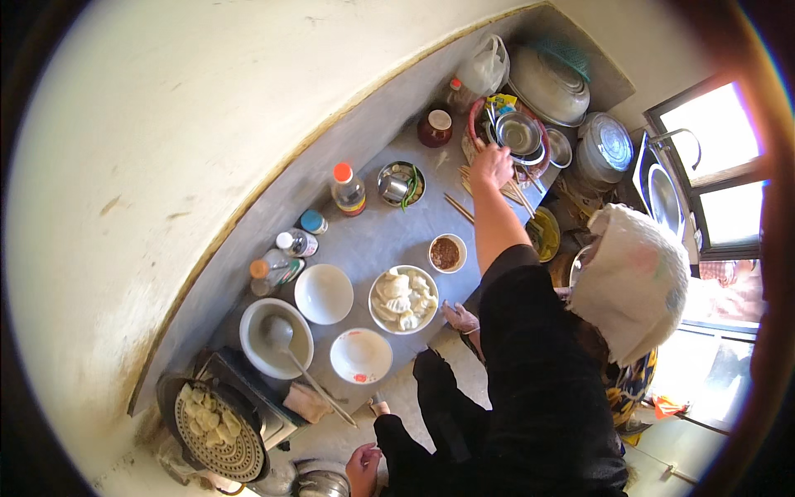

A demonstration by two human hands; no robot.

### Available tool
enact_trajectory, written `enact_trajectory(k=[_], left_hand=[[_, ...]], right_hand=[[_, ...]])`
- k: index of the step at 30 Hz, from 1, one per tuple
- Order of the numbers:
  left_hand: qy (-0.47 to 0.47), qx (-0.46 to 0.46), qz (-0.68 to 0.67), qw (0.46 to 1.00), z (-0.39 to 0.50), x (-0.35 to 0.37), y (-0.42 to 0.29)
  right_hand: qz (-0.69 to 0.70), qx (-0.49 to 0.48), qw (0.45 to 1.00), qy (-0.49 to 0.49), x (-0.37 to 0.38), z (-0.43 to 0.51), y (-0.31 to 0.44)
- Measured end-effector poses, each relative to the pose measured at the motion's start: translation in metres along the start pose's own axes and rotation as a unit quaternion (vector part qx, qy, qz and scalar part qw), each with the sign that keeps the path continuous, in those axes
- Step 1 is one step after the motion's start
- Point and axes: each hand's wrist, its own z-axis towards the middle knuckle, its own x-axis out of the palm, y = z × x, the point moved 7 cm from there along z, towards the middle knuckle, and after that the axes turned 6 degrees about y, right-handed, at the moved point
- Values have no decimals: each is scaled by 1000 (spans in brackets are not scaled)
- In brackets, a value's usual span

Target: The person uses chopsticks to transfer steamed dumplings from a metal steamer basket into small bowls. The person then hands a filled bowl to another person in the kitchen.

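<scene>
My right hand (pixel 494 164) reaches to the near rim of a red basket (pixel 473 133) that holds steel bowls (pixel 519 133); its fingertips are partly hidden, so a grip cannot be told. Loose chopsticks (pixel 522 197) lie beneath and beside it. Low at the picture's bottom edge, my left hand (pixel 363 469) hangs with loosely curled fingers and nothing visible in it. On the grey counter stand a white bowl of dumplings (pixel 404 299), a small bowl of brown sauce (pixel 446 253), two empty white bowls (pixel 323 294) and a large white basin (pixel 247 335) with a metal ladle (pixel 304 373).
A co-worker in a cloth head covering (pixel 640 279) stands close at right, one gloved hand (pixel 461 317) near the dumplings. Bottles (pixel 349 196) and a lidded jar (pixel 435 128) line the wall side. At lower left, a perforated steamer tray (pixel 245 456) holds more dumplings.
</scene>
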Motion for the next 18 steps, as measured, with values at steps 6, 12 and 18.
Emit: enact_trajectory(k=[6,12,18], left_hand=[[-20,-110,25,993,17,15,-65],[-34,-89,85,992,40,13,-50],[-43,-63,181,981,56,18,-68]], right_hand=[[37,137,989,43,18,82,-52],[-16,137,980,143,63,142,-91],[2,187,973,136,66,160,-98]])
